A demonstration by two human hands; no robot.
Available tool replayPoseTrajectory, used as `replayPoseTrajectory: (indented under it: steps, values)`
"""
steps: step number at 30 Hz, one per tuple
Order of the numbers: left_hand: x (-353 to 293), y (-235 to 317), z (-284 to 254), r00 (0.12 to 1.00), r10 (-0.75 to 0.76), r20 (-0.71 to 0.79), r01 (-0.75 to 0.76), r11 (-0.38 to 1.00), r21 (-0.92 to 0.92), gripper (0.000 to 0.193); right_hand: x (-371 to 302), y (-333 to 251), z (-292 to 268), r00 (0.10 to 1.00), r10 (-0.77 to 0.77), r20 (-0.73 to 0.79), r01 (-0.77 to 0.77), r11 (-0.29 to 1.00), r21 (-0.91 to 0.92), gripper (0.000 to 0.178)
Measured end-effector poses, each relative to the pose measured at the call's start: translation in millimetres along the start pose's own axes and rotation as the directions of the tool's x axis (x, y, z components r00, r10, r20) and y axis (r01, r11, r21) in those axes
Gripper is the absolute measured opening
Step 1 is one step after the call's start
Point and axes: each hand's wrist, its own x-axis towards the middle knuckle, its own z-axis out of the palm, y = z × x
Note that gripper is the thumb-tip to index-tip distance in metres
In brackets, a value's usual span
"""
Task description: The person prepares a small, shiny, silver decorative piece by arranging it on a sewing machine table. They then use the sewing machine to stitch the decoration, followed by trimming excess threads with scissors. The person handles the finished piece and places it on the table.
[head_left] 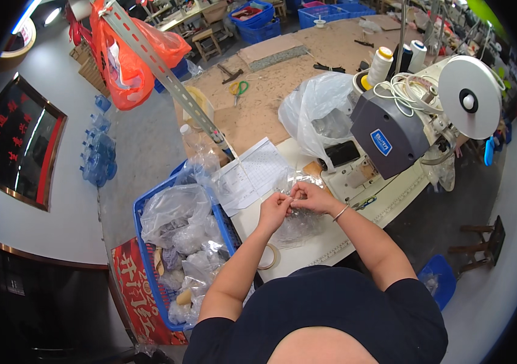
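Observation:
My left hand (274,210) and my right hand (312,198) meet above the white sewing table (337,242), fingertips pinched close together. Whatever is between them is too small or too hidden to name. Crumpled clear plastic (301,228) lies right under and in front of both hands. Beyond my left hand a printed grid sheet (249,173) rests on the tabletop. A roll of tape (267,257) sits near the table edge by my left forearm. Small scissors (365,202) lie to the right of my right hand, below the dark-headed sewing machine (386,130).
A blue crate (143,255) full of clear plastic bags stands at the left. Thread cones (381,65) and a large white reel (469,97) rise around the machine. A slotted metal post (161,67) carries a red bag (128,67). Green-handled scissors (240,89) lie on the brown table.

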Motion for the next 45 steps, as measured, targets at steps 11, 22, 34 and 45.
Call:
replayPoseTrajectory:
  steps: [11, 22, 34, 45]
  values:
    - [-2, 2, 6, 0.997, 0.038, -0.065, -0.031, 0.994, 0.108, 0.011, -8, -38, 22, 0.910, -0.079, -0.406, -0.180, 0.808, -0.561, 0.011]
    - [-9, 2, 4, 0.920, 0.392, 0.012, -0.362, 0.838, 0.407, 0.006, -37, -34, 15, 0.908, -0.184, -0.376, -0.170, 0.658, -0.734, 0.005]
    - [-15, 3, -46, 0.847, 0.475, 0.238, -0.467, 0.455, 0.758, 0.011, -47, 2, 1, 0.904, -0.323, -0.279, -0.070, 0.534, -0.843, 0.009]
    - [-21, 40, -81, 0.649, 0.675, 0.351, -0.534, 0.077, 0.842, 0.009, -161, 99, -82, 0.861, -0.407, -0.305, -0.186, 0.305, -0.934, 0.025]
